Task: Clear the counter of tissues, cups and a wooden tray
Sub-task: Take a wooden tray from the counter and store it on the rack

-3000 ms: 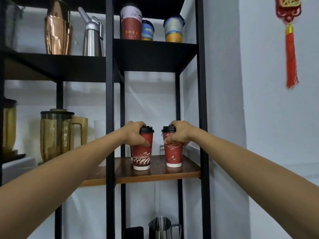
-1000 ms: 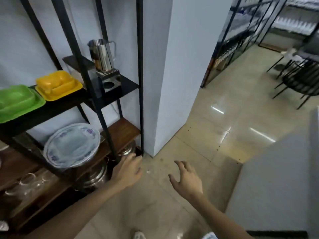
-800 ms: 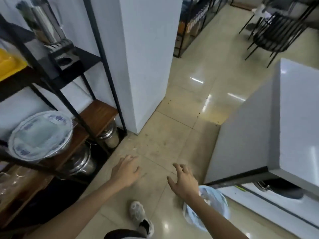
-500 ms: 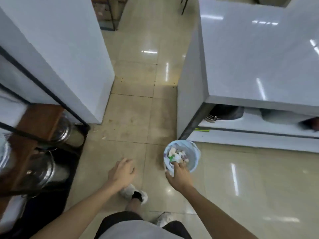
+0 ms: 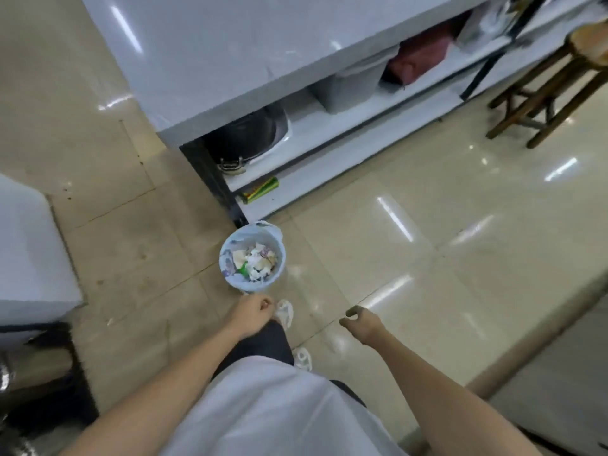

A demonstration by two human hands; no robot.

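Bin (image 5: pixel 251 255) on floor, lined w/ pale bag, holds crumpled tissues (image 5: pixel 255 260) & scraps. Counter (image 5: pixel 230 54) just behind bin, top bare. Left hand (image 5: pixel 251 315) just below bin, fingers loosely curled, holding nothing. Right hand (image 5: pixel 362 325) further right of bin, loosely curled, empty.

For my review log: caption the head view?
Empty hands, left and right, above the floor near a full bin beside the counter.

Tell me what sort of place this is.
Probably a café or shop's service area: a long white counter with open storage shelves underneath, a lined waste bin on glossy tiles, and a wooden stool.
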